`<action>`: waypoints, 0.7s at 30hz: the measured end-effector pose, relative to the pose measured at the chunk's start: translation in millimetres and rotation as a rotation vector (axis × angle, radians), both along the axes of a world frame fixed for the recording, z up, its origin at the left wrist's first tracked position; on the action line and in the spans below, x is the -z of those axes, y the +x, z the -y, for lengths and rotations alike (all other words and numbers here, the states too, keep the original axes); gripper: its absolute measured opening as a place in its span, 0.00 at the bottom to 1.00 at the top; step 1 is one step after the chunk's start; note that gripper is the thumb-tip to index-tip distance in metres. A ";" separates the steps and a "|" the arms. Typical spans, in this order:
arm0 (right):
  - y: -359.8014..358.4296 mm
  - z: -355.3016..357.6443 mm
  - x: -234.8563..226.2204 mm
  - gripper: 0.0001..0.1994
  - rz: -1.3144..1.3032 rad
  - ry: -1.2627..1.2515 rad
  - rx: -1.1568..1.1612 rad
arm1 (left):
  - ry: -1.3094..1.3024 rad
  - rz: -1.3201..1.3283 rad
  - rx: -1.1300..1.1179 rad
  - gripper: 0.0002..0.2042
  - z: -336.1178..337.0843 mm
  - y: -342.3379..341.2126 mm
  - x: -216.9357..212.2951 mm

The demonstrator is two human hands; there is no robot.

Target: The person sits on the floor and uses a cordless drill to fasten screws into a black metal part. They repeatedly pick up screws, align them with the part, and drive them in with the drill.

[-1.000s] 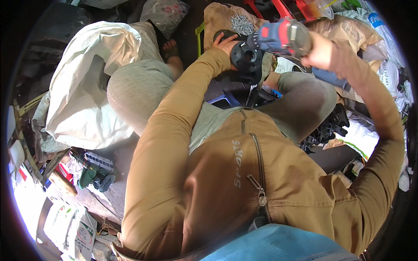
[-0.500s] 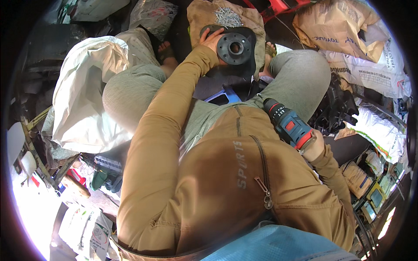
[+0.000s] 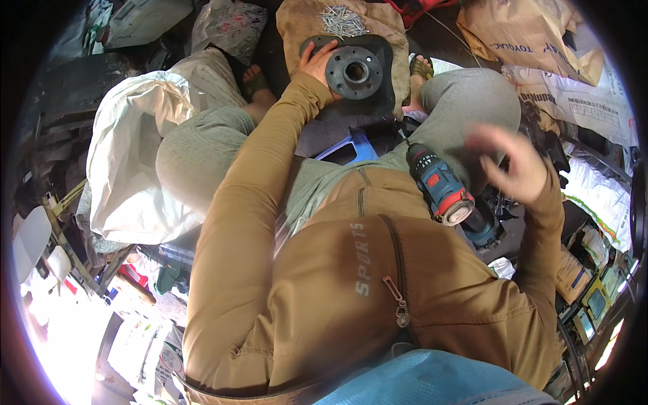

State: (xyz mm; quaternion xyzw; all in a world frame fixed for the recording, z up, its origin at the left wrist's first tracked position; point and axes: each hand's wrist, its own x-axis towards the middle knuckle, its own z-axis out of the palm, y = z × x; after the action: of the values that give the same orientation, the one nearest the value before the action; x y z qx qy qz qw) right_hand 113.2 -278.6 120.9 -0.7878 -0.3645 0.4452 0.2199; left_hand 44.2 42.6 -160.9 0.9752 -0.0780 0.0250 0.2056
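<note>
1. Resting my left hand [image 3: 312,62] flat on the round grey flange [image 3: 354,70]; it sits on a dark plate [image 3: 378,101] ahead of me.
2. My right hand [image 3: 511,164] hangs open, empty; the cordless drill [image 3: 442,185] lies just left of it on my lap.
3. Screws [image 3: 342,20] beyond my left hand look unused, so fastening seems undone.
4. Sacks [image 3: 128,169] and clutter crowd the floor.

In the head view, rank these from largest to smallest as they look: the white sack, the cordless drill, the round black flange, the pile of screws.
1. white sack
2. cordless drill
3. round black flange
4. pile of screws

The drill lies nearer the camera than the flange, so that pair is unsure.
</note>
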 end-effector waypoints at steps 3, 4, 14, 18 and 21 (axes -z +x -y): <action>19.7 -74.6 69.0 0.40 0.389 0.437 0.048 | 0.017 -0.015 -0.002 0.40 0.5 -0.4 -1.0; 18.5 -102.9 98.8 0.45 0.545 0.452 -0.019 | 0.045 -0.037 -0.007 0.42 0.4 -0.3 -1.2; -11.8 -162.3 203.2 0.52 0.615 0.358 0.177 | -0.130 -0.085 -0.026 0.41 -2.2 2.1 -8.8; -10.5 -161.4 205.3 0.51 0.586 0.350 0.166 | -0.190 -0.110 -0.030 0.43 -2.4 1.7 -11.1; -10.1 -160.7 205.5 0.51 0.589 0.341 0.147 | -0.202 -0.090 -0.025 0.44 -3.1 1.2 -11.3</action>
State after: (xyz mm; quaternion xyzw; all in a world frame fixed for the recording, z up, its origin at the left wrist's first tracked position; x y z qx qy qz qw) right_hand 103.2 -117.9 -84.6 -0.8585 -0.4238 0.1142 0.2653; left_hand 45.3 45.7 -149.7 0.9505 -0.0534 -0.0083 0.3058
